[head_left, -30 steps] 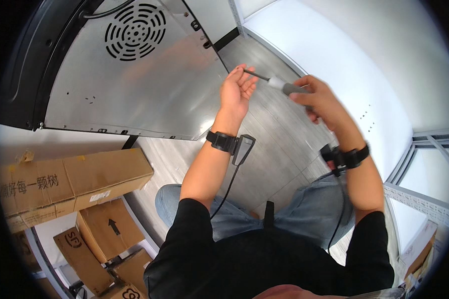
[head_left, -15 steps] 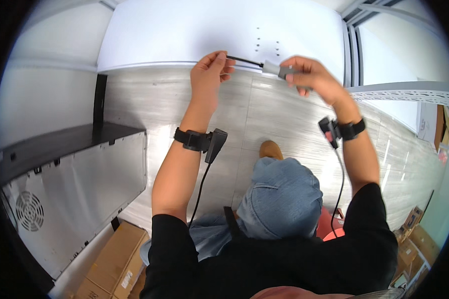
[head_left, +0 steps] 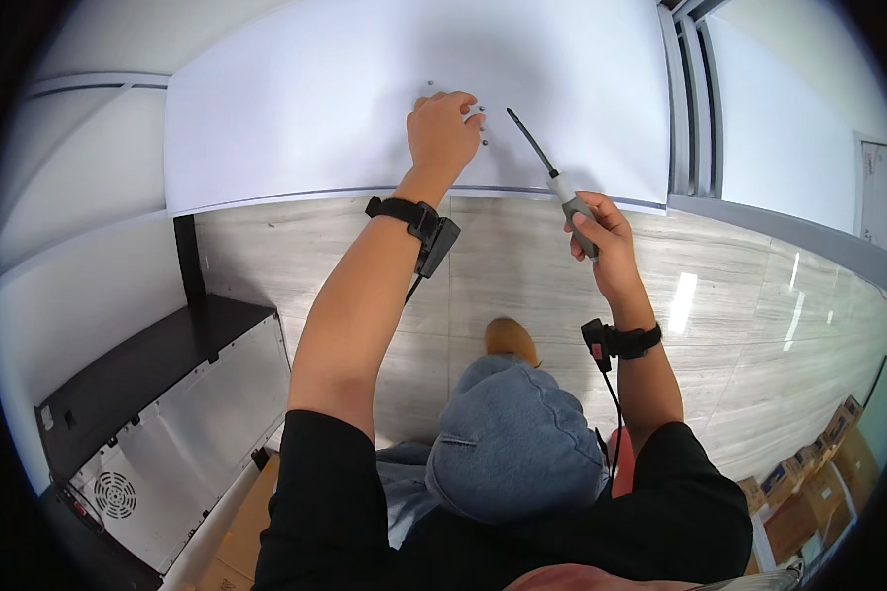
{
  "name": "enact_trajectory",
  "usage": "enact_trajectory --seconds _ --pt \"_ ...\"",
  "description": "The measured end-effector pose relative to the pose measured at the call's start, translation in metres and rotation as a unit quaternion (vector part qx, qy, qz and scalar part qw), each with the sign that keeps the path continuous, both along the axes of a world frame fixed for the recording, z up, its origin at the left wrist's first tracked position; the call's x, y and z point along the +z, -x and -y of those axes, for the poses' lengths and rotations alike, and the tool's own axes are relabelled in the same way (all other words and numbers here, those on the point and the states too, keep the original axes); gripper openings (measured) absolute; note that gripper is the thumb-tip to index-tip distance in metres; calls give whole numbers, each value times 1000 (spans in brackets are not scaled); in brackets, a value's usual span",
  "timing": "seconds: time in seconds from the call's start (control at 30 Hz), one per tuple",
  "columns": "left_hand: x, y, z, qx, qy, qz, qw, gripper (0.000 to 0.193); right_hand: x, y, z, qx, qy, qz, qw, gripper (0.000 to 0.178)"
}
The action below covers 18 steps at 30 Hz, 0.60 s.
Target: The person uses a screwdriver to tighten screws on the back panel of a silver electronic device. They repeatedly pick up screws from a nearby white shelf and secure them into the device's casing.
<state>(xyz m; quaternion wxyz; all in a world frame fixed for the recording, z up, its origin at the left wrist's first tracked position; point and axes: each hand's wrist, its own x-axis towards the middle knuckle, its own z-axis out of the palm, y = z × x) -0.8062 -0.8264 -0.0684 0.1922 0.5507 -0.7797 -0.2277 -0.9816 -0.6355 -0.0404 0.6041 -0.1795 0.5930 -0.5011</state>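
My right hand [head_left: 601, 239] is closed around the grey handle of a screwdriver [head_left: 536, 148]. Its dark shaft slants up and to the left over the white tabletop [head_left: 296, 118], tip free. My left hand [head_left: 444, 130] reaches over the same tabletop among several small metal screws [head_left: 485, 143]. Thumb and forefinger are a little apart, close beside the screws, and I see nothing held between them. The other fingers of that hand are partly hidden, as are any screws beneath it.
A black-and-silver metal cabinet [head_left: 197, 394] with a round vent stands at lower left. Grey metal framing [head_left: 695, 108] borders the tabletop on the right. Cardboard boxes [head_left: 808, 492] are stacked at lower right. Cables [head_left: 616, 414] run from both wrist straps.
My left hand has left the screwdriver's shaft and moved forward to the screws. The right hand has drawn back with the screwdriver, whose tip now points up and left. The view has shifted.
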Motion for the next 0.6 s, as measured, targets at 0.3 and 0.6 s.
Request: enact_trajectory --seconds 0.3,0.6 --pt "-19 14 9 -26 44 55 997 9 -9 11 5 3 -2 1 1000 27" --pt "30 -51 -45 217 -374 -516 740 14 26 -9 19 161 25 -77 984 26"
